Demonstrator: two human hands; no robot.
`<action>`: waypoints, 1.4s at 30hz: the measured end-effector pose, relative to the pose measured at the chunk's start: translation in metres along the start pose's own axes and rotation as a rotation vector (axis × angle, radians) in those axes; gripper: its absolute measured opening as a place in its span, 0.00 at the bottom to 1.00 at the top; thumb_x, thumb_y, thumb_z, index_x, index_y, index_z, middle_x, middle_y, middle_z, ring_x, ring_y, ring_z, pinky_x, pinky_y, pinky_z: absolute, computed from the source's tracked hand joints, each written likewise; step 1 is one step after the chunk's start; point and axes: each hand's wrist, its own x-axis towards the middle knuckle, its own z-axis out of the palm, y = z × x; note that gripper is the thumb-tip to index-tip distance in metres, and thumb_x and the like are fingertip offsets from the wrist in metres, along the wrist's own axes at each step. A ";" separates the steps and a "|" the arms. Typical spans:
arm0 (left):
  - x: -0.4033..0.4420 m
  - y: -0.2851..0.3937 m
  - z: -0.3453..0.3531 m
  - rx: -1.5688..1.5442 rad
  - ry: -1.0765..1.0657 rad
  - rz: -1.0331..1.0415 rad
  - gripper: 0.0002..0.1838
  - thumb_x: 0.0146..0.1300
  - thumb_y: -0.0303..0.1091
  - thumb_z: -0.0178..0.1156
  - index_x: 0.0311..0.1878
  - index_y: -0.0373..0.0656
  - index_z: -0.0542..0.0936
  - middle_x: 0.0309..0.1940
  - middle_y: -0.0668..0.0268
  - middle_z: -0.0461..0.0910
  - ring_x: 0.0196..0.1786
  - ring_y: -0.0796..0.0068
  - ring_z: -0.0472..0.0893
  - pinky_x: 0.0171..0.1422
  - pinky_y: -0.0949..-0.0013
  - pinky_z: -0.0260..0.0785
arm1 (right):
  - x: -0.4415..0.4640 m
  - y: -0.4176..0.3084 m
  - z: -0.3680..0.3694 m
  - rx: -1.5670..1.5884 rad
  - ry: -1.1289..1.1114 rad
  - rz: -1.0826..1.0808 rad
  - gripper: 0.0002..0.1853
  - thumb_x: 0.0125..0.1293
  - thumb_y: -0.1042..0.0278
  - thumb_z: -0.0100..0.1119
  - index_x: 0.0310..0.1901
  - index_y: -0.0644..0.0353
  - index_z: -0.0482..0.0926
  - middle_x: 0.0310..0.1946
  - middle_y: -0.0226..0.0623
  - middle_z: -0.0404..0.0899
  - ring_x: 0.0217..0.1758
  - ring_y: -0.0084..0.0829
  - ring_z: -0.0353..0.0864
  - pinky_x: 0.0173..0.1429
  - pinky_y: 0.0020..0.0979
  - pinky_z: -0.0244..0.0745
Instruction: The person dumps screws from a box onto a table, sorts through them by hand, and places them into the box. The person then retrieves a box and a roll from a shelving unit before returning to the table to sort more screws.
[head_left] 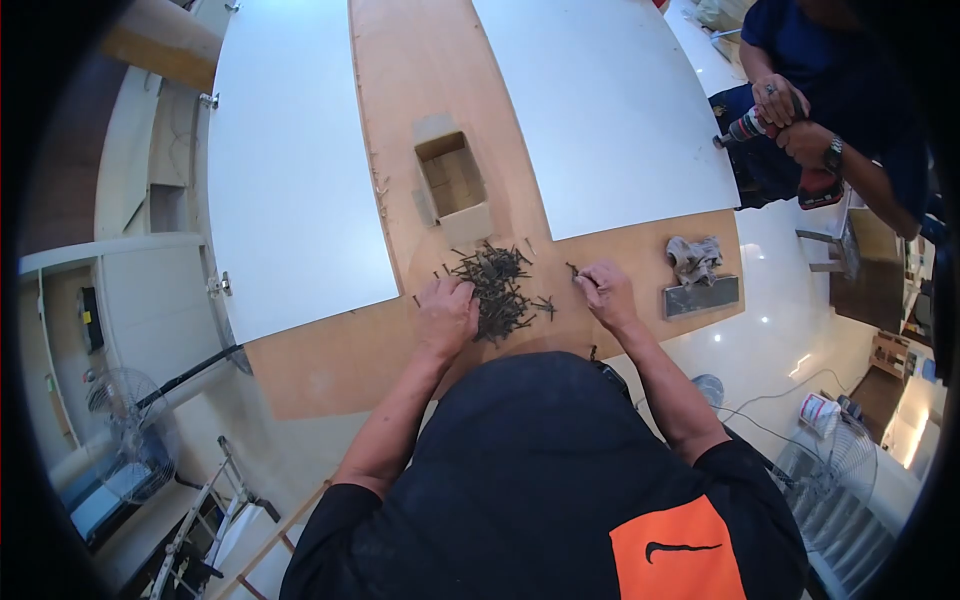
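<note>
A pile of dark screws (495, 285) lies on the brown wooden board (330, 365) in front of me. At the pile's left edge, my left hand (448, 308) is closed, its fingertips among the screws; what it holds, if anything, is hidden. To the right of the pile my right hand (606, 292) pinches a few dark screws (573, 270) between thumb and fingers, just above the board. Beyond the pile stands an open cardboard box (452, 178), with no screws visible inside.
White panels (300, 180) lie left and right on the board. A crumpled cloth (694, 259) and a grey block (700, 297) sit at the right. A co-worker (840, 110) holds a red power drill (820, 187) at the upper right. Fans stand at both lower sides.
</note>
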 end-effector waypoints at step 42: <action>-0.024 -0.016 -0.008 0.165 0.052 0.047 0.06 0.54 0.28 0.64 0.36 0.42 0.84 0.43 0.57 0.80 0.48 0.53 0.78 0.56 0.52 0.69 | 0.018 -0.105 0.040 -0.254 -0.389 -0.336 0.23 0.62 0.73 0.60 0.61 0.48 0.81 0.39 0.40 0.79 0.44 0.44 0.81 0.48 0.43 0.76</action>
